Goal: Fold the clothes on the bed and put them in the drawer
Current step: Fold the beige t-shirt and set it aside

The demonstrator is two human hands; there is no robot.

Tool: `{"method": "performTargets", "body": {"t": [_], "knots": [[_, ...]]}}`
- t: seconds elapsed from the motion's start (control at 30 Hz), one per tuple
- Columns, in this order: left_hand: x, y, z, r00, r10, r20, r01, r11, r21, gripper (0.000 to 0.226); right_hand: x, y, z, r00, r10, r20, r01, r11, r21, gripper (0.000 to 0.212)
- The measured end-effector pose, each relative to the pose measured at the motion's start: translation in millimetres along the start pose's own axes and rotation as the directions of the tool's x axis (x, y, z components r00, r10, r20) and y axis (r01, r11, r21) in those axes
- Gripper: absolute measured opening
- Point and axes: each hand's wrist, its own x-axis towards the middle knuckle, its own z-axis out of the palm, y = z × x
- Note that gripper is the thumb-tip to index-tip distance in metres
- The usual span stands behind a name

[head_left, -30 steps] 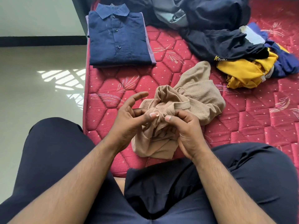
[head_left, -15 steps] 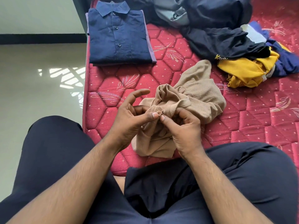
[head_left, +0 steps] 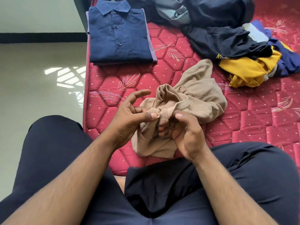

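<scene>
Red quilted mattress (head_left: 133, 82), stitched in hexagons with small pale dots and leaf sprigs, filling most of the view and ending at a straight left edge. Beyond that edge, pale glossy floor (head_left: 32, 88) with a bright latticed patch of sunlight, then a dark skirting band under a light wall at top left. Crumpled beige waffle-knit shirt (head_left: 194, 98) near the mattress's front edge, between both hands, one sleeve trailing up toward the far clothes. Left hand (head_left: 128, 120) pinching the shirt's placket at a small button, thumb tip pressed right against it, index finger lifted and stretched away. Right hand (head_left: 186, 133) gripping the bunched fabric from the other side, thumb on top, fingers curled underneath. Neatly folded navy button-up shirt (head_left: 118, 34) at the far left corner of the mattress, collar up, resting on another folded piece whose lilac edge shows along the right side. Unfolded heap (head_left: 224, 34) of dark and grey garments at top right, with a yellow garment (head_left: 250, 69) spilling toward the beige shirt but apart from it. Dark trousers (head_left: 53, 153) over both knees at the bottom.
</scene>
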Motion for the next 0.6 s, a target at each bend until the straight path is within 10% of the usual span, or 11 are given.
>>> {"method": "performTargets", "body": {"t": [0.6], "knots": [[-5,3,-12,0.988,-0.047,0.15,0.003,0.96,0.279,0.061,1,-5,1,0.985,0.164,0.055,-0.145,0.955,-0.258,0.012]]}}
